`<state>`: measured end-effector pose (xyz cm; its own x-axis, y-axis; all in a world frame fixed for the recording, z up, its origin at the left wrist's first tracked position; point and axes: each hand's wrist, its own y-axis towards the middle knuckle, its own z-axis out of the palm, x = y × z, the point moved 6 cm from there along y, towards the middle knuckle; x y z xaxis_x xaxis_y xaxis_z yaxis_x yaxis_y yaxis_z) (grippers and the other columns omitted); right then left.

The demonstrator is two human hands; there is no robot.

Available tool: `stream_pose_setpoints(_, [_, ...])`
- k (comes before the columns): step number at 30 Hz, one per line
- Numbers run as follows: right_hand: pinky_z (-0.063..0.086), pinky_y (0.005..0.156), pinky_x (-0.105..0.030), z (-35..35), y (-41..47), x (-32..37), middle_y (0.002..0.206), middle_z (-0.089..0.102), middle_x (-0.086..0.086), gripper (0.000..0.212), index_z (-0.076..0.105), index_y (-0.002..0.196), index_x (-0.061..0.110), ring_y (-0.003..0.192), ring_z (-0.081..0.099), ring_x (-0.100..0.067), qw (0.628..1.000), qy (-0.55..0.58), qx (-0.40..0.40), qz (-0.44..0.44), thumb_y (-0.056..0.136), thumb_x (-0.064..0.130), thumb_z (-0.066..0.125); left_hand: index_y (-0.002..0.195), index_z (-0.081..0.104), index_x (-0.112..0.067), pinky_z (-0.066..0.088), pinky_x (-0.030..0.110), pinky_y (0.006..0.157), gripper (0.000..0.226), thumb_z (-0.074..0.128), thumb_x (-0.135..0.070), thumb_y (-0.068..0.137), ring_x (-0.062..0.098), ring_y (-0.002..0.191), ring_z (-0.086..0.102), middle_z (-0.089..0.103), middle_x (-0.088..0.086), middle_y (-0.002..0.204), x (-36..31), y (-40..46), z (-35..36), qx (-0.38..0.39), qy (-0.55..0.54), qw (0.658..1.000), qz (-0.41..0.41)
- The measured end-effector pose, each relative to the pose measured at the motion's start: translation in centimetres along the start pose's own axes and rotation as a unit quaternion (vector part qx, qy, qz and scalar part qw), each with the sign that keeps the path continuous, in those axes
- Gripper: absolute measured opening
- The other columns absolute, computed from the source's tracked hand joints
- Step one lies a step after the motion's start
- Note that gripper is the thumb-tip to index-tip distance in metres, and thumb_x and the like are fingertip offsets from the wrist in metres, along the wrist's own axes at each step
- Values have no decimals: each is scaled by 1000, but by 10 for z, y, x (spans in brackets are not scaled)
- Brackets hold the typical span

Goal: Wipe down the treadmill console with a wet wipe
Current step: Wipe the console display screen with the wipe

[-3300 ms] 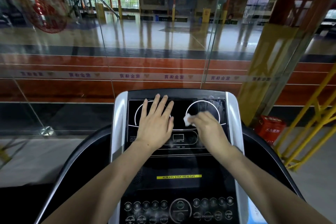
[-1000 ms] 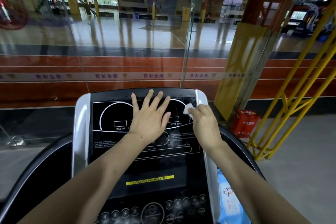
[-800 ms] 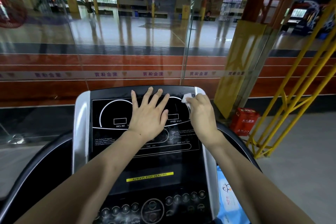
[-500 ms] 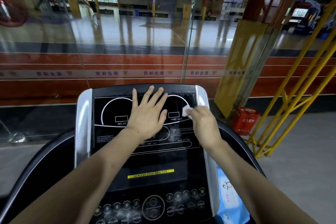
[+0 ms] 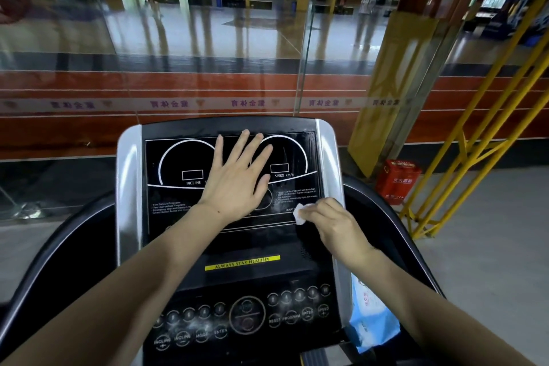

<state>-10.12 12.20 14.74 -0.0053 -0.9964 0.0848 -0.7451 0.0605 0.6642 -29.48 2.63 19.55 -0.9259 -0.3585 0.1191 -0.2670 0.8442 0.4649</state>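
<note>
The treadmill console (image 5: 175, 211) is a black panel with silver side strips, two dial outlines on top and round buttons at the bottom. My left hand (image 5: 237, 178) lies flat on the middle of the upper display, fingers spread. My right hand (image 5: 329, 221) presses a small folded white wet wipe (image 5: 299, 214) against the panel's right side, below the small printed text and next to the silver strip. Most of the wipe is hidden under my fingers.
A blue pack of wipes (image 5: 371, 318) sits in the tray right of the buttons. Black handrails (image 5: 59, 246) curve down both sides. A glass wall (image 5: 208, 53) stands right behind the console. A red box (image 5: 398, 181) and yellow railings (image 5: 475, 142) are at the right.
My right hand has slid the wipe down the console's right side, from beside the speed dial to below the printed text. My left hand has stayed flat in place.
</note>
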Motion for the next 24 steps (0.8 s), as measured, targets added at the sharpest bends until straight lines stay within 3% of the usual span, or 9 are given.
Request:
stream_pose_setpoints(3, [55,81,-39,-11,40,-23,96,69,0,29,75,102,13,89,62,-23,1000,-8,-2,16,90,-12,66,165,25,-24,3,66,127,65,22,-51,106,27,163,6,22,4,173,1,4,-3,0,4,1000,-6])
stream_pose_setpoints(7, [54,72,-44,-18,91,-44,87,66,-8,23,75,104,4,83,60,-32,996,-37,-47,68,89,-11,65,162,32,-23,7,62,128,63,25,-49,105,28,161,12,29,5,171,1,5,-5,-11,8,1000,-2])
stream_pose_setpoints(10, [54,74,-41,-7,54,-30,87,66,-4,24,76,102,8,82,59,-28,997,-24,-45,55,93,-12,65,161,35,-22,8,62,128,62,27,-47,105,25,161,16,30,5,170,5,3,-7,-23,5,1000,-6])
stream_pose_setpoints(13, [53,82,-31,4,-3,-7,101,71,1,31,76,109,10,87,61,-24,1000,8,-3,20,92,-14,65,160,36,-21,7,59,129,61,30,-45,104,25,161,15,29,6,171,10,2,-10,-34,-7,999,-17])
stream_pose_setpoints(17, [53,78,-35,5,17,-11,99,72,-2,32,75,109,8,84,62,-28,1000,4,14,-4,89,-16,66,158,38,-21,7,58,129,57,37,-42,106,25,161,15,28,6,171,10,1,-12,-35,-7,999,-17])
stream_pose_setpoints(21, [50,70,-37,-11,86,-27,84,64,-6,23,76,100,7,77,55,-28,997,-10,-60,53,88,-11,68,156,41,-19,12,57,129,56,37,-41,105,24,159,21,33,5,169,14,3,-18,-39,-3,999,-14])
stream_pose_setpoints(24, [50,68,-41,-8,88,-25,84,62,-5,24,75,101,6,76,54,-30,995,-17,-75,71,88,-13,69,156,42,-17,15,55,129,59,33,-42,104,24,159,24,34,7,168,18,2,-20,-42,6,999,-6])
